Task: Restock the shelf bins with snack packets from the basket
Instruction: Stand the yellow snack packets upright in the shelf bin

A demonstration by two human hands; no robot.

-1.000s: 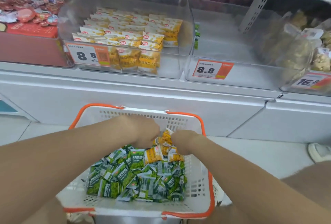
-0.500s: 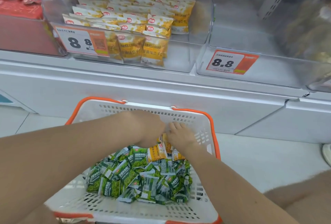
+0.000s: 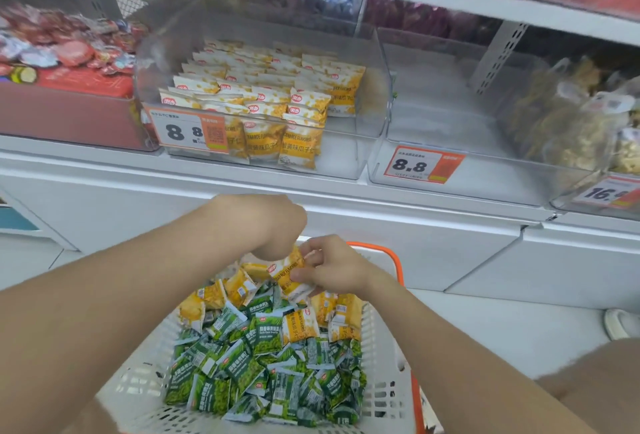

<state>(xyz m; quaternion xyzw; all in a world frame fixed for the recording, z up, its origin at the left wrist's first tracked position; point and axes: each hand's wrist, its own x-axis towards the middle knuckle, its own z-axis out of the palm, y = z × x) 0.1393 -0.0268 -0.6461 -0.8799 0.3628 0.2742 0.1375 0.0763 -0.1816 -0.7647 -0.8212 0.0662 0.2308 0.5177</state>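
Both hands work above the far end of the basket (image 3: 388,388). The right hand (image 3: 334,269) pinches a yellow packet (image 3: 289,272) by its side edge. The left hand (image 3: 273,225) is curled over the same packet's top and appears to grip it. The packet is held just clear of the heap of green packets (image 3: 242,374) in the basket. It is judged light, soft and slick-filmed, so it is best held by the sealed edges and not squeezed mid-body. The matching bin (image 3: 349,156) stands above and beyond the basket.
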